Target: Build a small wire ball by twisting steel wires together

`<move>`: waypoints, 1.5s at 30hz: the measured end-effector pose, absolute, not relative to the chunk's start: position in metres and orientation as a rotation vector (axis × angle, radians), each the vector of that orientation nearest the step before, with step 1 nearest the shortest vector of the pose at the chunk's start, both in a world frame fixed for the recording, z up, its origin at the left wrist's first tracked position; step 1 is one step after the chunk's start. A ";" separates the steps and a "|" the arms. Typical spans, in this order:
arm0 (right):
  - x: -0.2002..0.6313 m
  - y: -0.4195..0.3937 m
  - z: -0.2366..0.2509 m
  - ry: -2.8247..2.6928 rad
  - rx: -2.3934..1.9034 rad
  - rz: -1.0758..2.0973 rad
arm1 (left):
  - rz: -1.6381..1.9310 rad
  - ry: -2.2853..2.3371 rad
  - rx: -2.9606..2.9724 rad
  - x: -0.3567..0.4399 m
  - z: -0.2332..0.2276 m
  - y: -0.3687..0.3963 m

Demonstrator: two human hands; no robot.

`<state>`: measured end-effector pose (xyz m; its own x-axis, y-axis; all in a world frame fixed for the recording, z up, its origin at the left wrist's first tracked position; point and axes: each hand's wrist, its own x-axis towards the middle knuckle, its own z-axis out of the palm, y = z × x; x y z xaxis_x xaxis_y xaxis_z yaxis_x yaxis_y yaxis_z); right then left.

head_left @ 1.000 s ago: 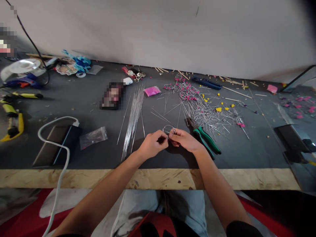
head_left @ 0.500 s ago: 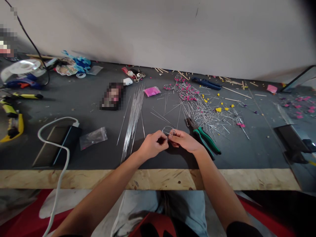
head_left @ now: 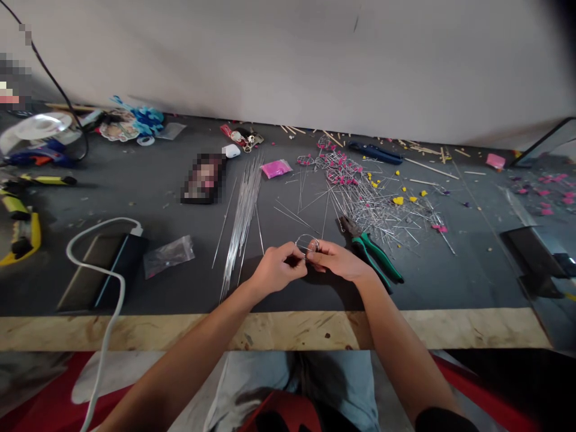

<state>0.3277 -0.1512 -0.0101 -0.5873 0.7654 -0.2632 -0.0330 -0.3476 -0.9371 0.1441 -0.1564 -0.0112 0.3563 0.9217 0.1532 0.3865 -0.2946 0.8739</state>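
Between my two hands is a thin silver wire (head_left: 307, 236), bent into a loop that arches above the fingertips. My left hand (head_left: 279, 269) pinches it from the left, and my right hand (head_left: 335, 259) grips it from the right; the fingertips nearly meet, hiding where the wire ends join. Just right of my right hand lie green-handled pliers (head_left: 377, 255) on the dark tabletop. A bundle of straight wires (head_left: 243, 219) lies to the left of my left hand. Beyond the pliers is a heap of bent wire pieces (head_left: 342, 165) with pink bits on them.
A pink packet (head_left: 276, 168) lies behind my hands, with a phone (head_left: 204, 178) left of it. A power bank (head_left: 105, 270) with a white cable (head_left: 117, 300) and a clear bag (head_left: 169, 257) are at left. Wooden sticks (head_left: 423, 149) and a blue-handled tool (head_left: 375, 152) lie near the wall.
The view has shifted slightly. Both hands keep hold of the wire loop in nearly the same place, with only small finger movement.
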 end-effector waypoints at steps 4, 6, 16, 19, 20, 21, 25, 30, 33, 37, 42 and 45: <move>0.329 -0.151 -0.011 -1.365 -0.972 1.997 | 0.867 1.145 1.852 0.144 -0.010 -0.157; 0.329 -0.151 -0.011 -1.364 -0.973 2.000 | 0.866 1.140 1.843 0.144 -0.011 -0.157; 0.330 -0.151 -0.008 -1.475 -0.999 1.957 | 0.822 1.187 1.844 0.144 -0.010 -0.158; 0.329 -0.152 -0.007 -1.485 -1.004 1.951 | 0.824 1.182 1.848 0.144 -0.011 -0.158; 0.329 -0.152 -0.007 -1.466 -1.007 1.955 | 0.828 1.181 1.849 0.144 -0.012 -0.157; 0.328 -0.152 -0.007 -1.440 -1.013 1.959 | 0.833 1.181 1.853 0.143 -0.012 -0.157; 0.324 -0.153 -0.007 -1.320 -1.028 1.947 | 0.861 1.158 1.857 0.143 -0.013 -0.154; 0.323 -0.151 -0.009 -1.234 -1.023 1.938 | 0.858 1.093 1.818 0.142 -0.015 -0.152; 0.324 -0.150 -0.009 -1.244 -1.014 1.920 | 0.848 1.081 1.771 0.141 -0.016 -0.151; 0.325 -0.150 -0.007 -1.325 -1.026 1.860 | 0.864 1.032 1.672 0.141 -0.018 -0.149; 0.325 -0.151 -0.005 -1.391 -1.057 1.800 | 0.846 1.003 1.569 0.141 -0.017 -0.149; 0.325 -0.151 -0.006 -1.381 -1.058 1.793 | 0.824 1.015 1.560 0.142 -0.017 -0.149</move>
<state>0.3252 -0.1513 -0.0062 -0.4773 0.8519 -0.2153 -0.0090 -0.2498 -0.9683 0.1417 -0.1486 -0.0172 0.4025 0.9154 0.0033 0.1917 -0.0879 0.9775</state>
